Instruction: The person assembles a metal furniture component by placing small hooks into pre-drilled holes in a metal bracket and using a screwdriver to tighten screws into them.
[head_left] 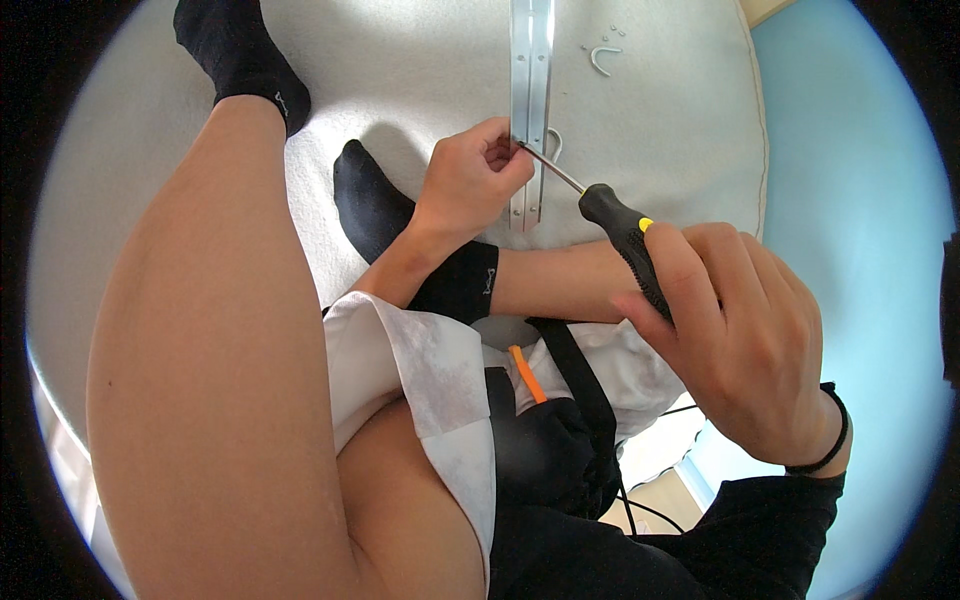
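My right hand [745, 335] is wrapped around a screwdriver [622, 225] with a black grip, a yellow mark and a thin steel shaft. Its tip meets the face of a long silver metal rail [530, 80], beside my left fingertips. My left hand [470, 180] is closed at the rail's left edge, thumb and fingers pinched against it near the lower end. A pale curved hook [557, 147] sticks out from the rail's right side, partly hidden behind it. Whether a screw sits under the screwdriver tip is too small to tell.
A second curved hook [602, 62] lies on the pale padded surface [670, 130], with several small screws [613, 36] beside it. A light blue wall [860, 180] rises at the right. My bent legs and black socks [370, 200] flank the work; black cables [640, 505] show lower down.
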